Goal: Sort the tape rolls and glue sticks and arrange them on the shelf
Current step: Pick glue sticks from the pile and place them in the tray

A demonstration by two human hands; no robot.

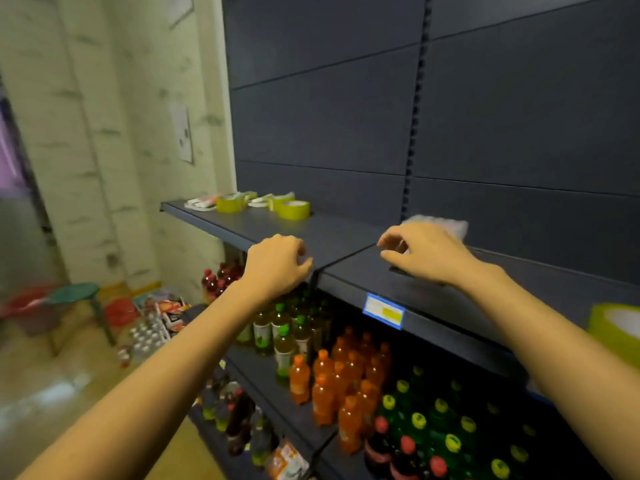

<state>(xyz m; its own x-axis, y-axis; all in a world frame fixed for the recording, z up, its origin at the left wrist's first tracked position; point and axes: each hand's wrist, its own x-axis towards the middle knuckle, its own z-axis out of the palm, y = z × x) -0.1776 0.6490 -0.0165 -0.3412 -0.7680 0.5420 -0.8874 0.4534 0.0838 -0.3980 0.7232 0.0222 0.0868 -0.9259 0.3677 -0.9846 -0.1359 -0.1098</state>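
Several yellow-green tape rolls lie at the back left of the dark shelf, next to flat white packets that are too blurred to identify. Another yellow-green tape roll shows at the right edge. My left hand is at the shelf's front edge with its fingers curled down; whether it holds anything is hidden. My right hand hovers over the shelf with loosely curled fingers, just in front of a clear plastic bag.
Below the shelf stand rows of drink bottles in orange, green and red. A blue price tag is on the shelf's front rail. To the left are a green stool and packs on the floor.
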